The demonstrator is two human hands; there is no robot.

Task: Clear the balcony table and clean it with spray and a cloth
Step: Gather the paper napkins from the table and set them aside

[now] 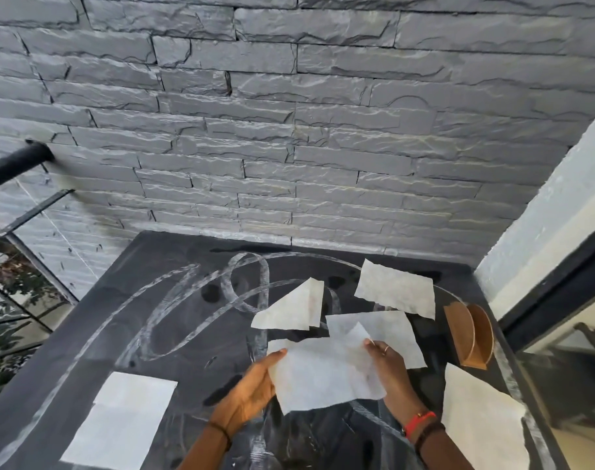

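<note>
Holding a paper sheet over the near middle of the table, the left hand grips its left edge with curled fingers, and the right hand pinches its right edge. A folded sheet and a torn sheet lie just beyond it. A square sheet lies flat at the near left, well apart. A wooden napkin holder stands upright near the table's right edge.

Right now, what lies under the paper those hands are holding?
Another paper sheet pokes out beneath the held paper, on the smeared glass table. Whatever it covers is hidden.
</note>
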